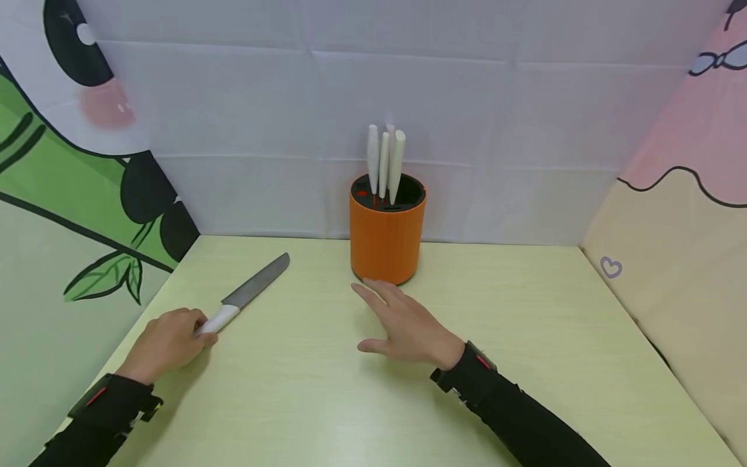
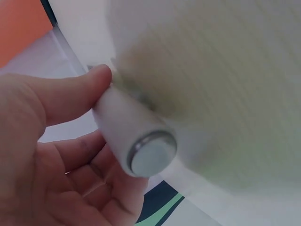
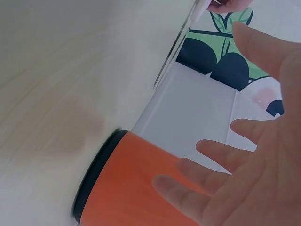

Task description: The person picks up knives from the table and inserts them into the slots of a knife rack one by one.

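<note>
At the left of the table, my left hand (image 1: 169,342) grips the white handle of a kitchen knife (image 1: 257,283), whose broad grey blade points away and to the right. In the left wrist view the thumb and curled fingers hold the knife's handle (image 2: 136,132), its round end cap facing the camera. My right hand (image 1: 405,324) is held with fingers spread and holds nothing, just in front of an orange knife block (image 1: 386,243). Several white-handled knives (image 1: 384,162) stand in the block's black top. Whether the right fingertips touch the block cannot be told.
The pale yellow table (image 1: 513,311) carries the block near its back edge. Behind it hangs a light grey-lilac cloth (image 1: 262,110). Printed panels with cartoon shapes close off the left and right sides.
</note>
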A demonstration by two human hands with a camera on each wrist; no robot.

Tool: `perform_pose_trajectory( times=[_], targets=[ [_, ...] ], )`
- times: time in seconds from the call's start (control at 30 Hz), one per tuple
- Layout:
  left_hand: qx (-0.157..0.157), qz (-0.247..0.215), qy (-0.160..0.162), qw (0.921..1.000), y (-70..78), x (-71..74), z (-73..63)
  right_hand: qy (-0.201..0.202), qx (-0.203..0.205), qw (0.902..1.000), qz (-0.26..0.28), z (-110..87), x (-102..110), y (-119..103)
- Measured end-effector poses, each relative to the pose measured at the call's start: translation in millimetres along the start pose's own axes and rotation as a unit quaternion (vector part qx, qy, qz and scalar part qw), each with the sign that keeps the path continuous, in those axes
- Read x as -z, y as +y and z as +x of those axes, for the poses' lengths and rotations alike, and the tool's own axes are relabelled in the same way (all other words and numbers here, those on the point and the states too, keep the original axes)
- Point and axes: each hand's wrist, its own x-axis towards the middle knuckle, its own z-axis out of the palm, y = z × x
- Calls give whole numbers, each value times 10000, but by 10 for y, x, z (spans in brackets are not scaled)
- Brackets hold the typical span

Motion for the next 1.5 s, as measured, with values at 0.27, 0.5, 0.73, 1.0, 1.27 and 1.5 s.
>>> perform_pose_trajectory(
  times=[0.27, 0.5, 0.73, 1.0, 1.27, 1.5],
  targets=[
    [-374, -14, -6, 9993, 208, 74, -94, 52, -227, 9992, 321, -98, 114, 212],
    [-907, -51, 54, 9959, 535, 66, -203, 43, -674, 9957, 632, -226, 254, 402],
    [-1391, -113, 78, 9902, 942, 25, -183, 153, -926, 9924, 798, -378, 392, 555],
    [-2042, -122, 59, 9788, 1374, -92, 3, 259, -879, 9888, 1177, -476, 536, 752],
    [-2726, -130, 194, 9618, 1843, -338, 306, 418, -812, 9811, 1703, -556, 633, 956],
    [-2810, -184, -98, 9595, 2237, -540, 592, 338, -811, 9739, 2094, -572, 651, 1062]
  ],
)
